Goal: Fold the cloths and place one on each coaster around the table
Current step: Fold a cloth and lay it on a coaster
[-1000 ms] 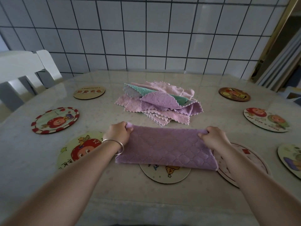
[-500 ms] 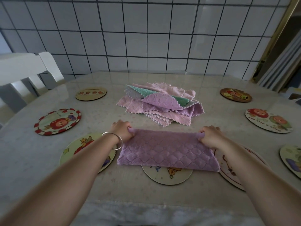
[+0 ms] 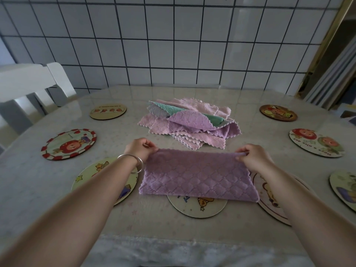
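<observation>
Okay, I see left hand and right hand pinching the far corners of the quilted purple cloth (folded once, I'd say) over the round cartoon coaster; next, another fold.

I see dim, flat light, a soft sheen on the far table, bowed wall tiles, and blurred near forearms.

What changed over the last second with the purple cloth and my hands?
Little changed. Both hands, left hand and right hand, keep pinching the far corners of the folded purple cloth, which stays spread over the near coaster. Only the view shifted slightly. The cloth pile stayed put.
</observation>
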